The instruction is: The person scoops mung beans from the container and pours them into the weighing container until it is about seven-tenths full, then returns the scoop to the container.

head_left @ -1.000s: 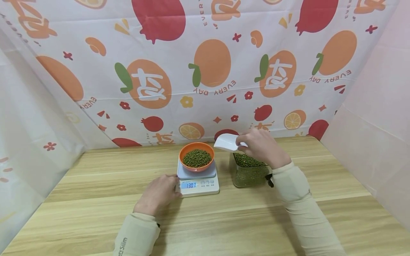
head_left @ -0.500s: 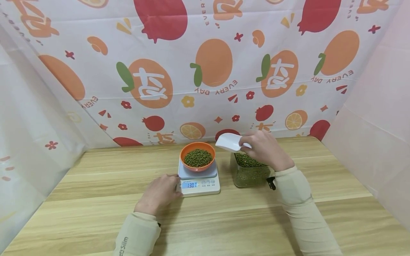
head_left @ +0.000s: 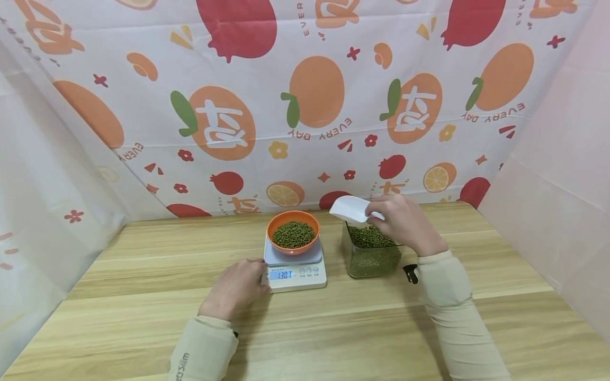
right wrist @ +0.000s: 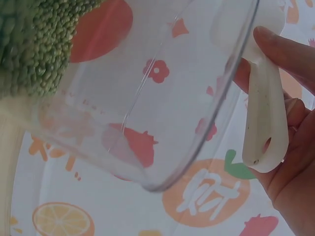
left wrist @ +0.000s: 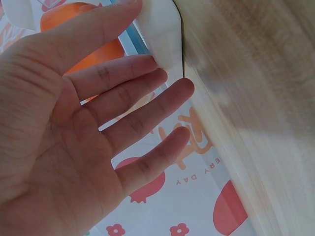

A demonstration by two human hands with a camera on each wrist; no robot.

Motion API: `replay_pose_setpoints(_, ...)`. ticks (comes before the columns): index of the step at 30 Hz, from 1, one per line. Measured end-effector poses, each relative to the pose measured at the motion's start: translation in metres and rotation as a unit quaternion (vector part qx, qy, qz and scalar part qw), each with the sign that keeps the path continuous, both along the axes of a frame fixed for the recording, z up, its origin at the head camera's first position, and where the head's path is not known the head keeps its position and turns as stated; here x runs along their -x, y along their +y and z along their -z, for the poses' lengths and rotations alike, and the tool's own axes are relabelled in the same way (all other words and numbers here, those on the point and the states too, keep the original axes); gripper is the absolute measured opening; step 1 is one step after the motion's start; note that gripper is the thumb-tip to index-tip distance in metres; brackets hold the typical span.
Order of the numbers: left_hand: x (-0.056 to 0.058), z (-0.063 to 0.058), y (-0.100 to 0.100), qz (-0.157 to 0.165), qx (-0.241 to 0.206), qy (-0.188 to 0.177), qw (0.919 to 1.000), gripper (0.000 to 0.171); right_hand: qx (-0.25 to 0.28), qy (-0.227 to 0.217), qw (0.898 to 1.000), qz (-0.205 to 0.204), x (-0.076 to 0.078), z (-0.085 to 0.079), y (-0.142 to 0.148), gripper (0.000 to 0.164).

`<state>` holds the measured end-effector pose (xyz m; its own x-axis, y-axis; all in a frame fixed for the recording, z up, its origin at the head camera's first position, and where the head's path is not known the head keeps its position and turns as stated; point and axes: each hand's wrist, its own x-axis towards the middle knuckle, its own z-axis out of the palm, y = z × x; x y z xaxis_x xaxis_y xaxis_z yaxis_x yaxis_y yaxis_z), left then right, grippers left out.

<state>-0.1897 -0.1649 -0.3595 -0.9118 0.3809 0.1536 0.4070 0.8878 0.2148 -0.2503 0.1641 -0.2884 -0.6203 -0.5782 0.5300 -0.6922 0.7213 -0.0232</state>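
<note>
My right hand (head_left: 399, 221) pinches the handle of a white scoop (head_left: 350, 208), which is held above a clear container (head_left: 374, 262) of green mung beans (head_left: 371, 236). In the right wrist view the scoop's handle (right wrist: 266, 118) lies between thumb and fingers, just past the container's rim (right wrist: 162, 186). An orange bowl (head_left: 293, 252) partly filled with mung beans (head_left: 293, 234) sits on a white kitchen scale (head_left: 297, 283) that reads 130.7. My left hand (head_left: 238, 286) rests at the scale's left edge. Its fingers (left wrist: 138, 120) are extended and slightly spread, fingertips by the scale's side (left wrist: 160, 29).
The wooden table (head_left: 143, 296) carries the scale at its middle and the container to the right of it. A fruit-printed curtain (head_left: 267, 106) hangs right behind the table's back edge, with pale sheets (head_left: 562, 169) at the sides.
My right hand has shifted a little to the right and slightly upward with the scoop. The left hand, the bowl and the scale reading have stayed the same.
</note>
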Motion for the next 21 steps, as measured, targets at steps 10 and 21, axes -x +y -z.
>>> replay_pose_setpoints(10,0.000,0.000,0.000,-0.003,0.001,-0.005,1.0000,0.016,-0.003,-0.018,1.000,0.006,-0.001,-0.004,0.008,0.008)
replay_pose_setpoints(21,-0.001,0.001,-0.001,0.001,-0.007,-0.004,1.0000,0.019,-0.027,-0.037,0.999,0.014,0.002,-0.008,0.018,0.009)
